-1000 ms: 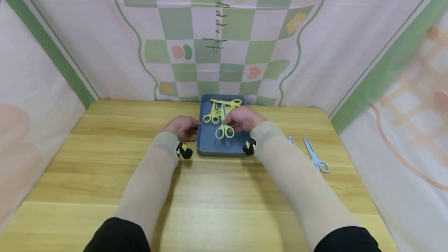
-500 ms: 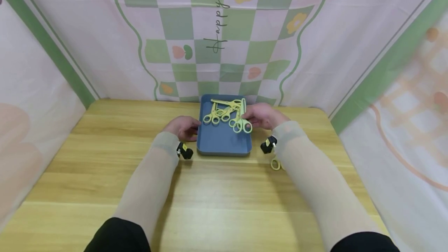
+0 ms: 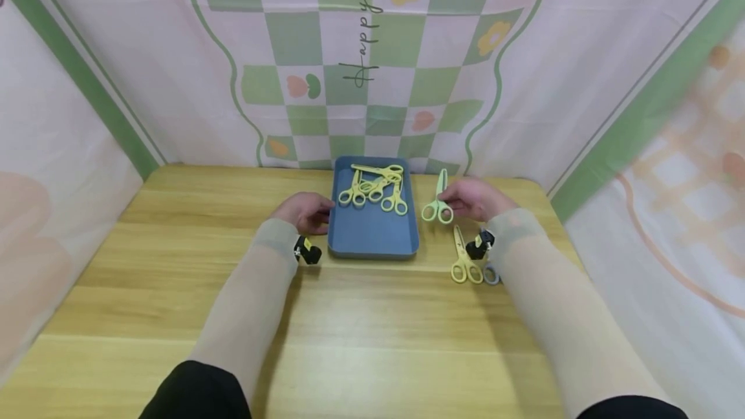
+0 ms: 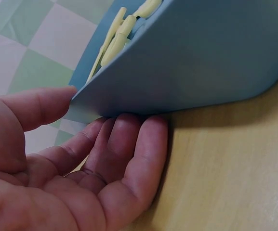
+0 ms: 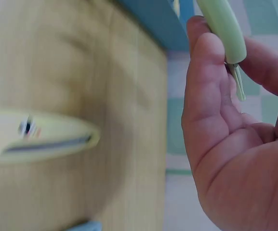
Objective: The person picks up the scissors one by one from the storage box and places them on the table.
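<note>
My left hand [image 3: 304, 212] holds the left side of a blue tray [image 3: 372, 235]. In the left wrist view its thumb touches the tray's rim and its curled fingers bear on the lower wall. Several yellow scissors [image 3: 394, 202] lie overlapping in the back half of the tray. To the right of the tray, my right hand [image 3: 474, 199] pinches light green scissors [image 3: 439, 202] above the table, blades pointing away, handle rings toward me. The right wrist view shows thumb and fingers around the green scissors [image 5: 225, 33].
Yellow scissors [image 3: 462, 257] lie on the wooden table [image 3: 361, 328] below my right hand. Beside them a bluish handle ring [image 3: 491, 275] shows, the rest hidden by my forearm. A patterned cloth [image 3: 349, 96] hangs behind the table's back edge.
My right hand has carried the green scissors rightward from over the tray to beyond its right side. The left hand and the tray have stayed in place.
</note>
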Tool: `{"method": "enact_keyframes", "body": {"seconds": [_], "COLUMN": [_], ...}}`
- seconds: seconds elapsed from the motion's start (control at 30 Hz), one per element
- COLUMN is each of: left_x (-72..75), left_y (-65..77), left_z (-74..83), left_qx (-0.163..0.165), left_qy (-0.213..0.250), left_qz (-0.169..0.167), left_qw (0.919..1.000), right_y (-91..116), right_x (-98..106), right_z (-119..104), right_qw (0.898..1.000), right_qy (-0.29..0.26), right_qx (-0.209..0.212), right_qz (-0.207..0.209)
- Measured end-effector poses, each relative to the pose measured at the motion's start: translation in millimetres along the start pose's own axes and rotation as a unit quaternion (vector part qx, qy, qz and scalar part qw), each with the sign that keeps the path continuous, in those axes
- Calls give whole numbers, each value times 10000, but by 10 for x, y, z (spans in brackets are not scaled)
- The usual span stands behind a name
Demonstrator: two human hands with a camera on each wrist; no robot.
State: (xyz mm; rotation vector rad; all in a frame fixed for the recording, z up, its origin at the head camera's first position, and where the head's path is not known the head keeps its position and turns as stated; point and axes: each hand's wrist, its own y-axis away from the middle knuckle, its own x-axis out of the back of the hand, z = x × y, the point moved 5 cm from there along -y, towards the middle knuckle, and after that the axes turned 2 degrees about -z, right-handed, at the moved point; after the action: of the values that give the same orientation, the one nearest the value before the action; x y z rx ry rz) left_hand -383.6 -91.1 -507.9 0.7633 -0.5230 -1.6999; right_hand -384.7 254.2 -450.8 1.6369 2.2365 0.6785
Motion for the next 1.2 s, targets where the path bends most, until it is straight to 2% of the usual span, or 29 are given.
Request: {"method": "enact_keyframes", "body": {"seconds": [0.2, 0.37, 0.73, 0.97, 1.2], "left_x": [-10, -16, -12, -16, -8], "left_y": [16, 24, -1, 31, 40], "left_z": [4, 15, 29, 14, 13], "left_qx": [-3, -29, -51, 23, 10], "left_qy": [42, -23, -116, -87, -149], "left_qz": [-19, -35, 15, -16, 16], "left_qw": [10000, 10000, 9999, 10000, 9999], "right_y": [-2, -26, -22, -45, -1], "right_x": [112, 97, -55, -190, -335], "right_z": [171, 266, 338, 406, 395], "right_qw": [9987, 9955, 9789, 9768, 9681], "right_qy": [223, 721, 1912, 1995, 2366], "right_qx": [-323, -414, -609, -728, -765], "right_qz": [328, 455, 390, 286, 313]}}
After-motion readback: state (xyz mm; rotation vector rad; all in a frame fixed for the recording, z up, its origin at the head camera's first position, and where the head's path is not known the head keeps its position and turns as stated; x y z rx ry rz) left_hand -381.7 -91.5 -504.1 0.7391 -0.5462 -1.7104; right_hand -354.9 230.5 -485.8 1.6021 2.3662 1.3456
